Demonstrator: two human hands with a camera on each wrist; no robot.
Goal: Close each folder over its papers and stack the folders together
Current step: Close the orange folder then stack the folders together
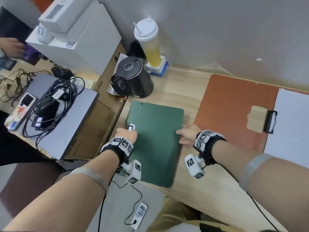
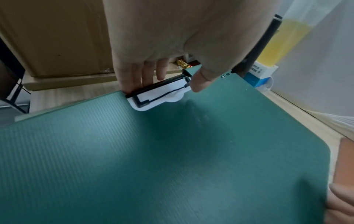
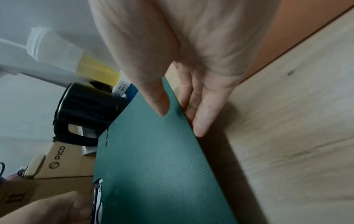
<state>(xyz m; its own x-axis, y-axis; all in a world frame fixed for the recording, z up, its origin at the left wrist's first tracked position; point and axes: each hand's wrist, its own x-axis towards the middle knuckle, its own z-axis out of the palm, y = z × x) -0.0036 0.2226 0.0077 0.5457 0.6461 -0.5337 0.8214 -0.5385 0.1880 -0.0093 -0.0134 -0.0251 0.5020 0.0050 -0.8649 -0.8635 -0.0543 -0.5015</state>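
Observation:
A closed green folder (image 1: 155, 144) lies on the wooden table, seen up close in both wrist views (image 2: 172, 159) (image 3: 153, 166). My left hand (image 1: 127, 133) (image 2: 164, 84) grips its left edge at the white-and-black clip (image 2: 159, 94), thumb on the cover and fingers over the edge. At the right edge my right hand (image 1: 184, 133) (image 3: 181, 119) pinches the folder, thumb on top, fingers underneath. To the right an orange folder (image 1: 234, 111) lies open, with white paper (image 1: 292, 128) under a black clip (image 1: 270, 121) on its right half.
A black kettle (image 1: 132, 77) and a tall cup of yellow drink (image 1: 148, 42) stand behind the green folder by the wall. A cardboard box (image 1: 103, 114) borders the table on the left, beside a laptop with cables (image 1: 63, 114). Another person's hand (image 1: 11, 47) shows far left.

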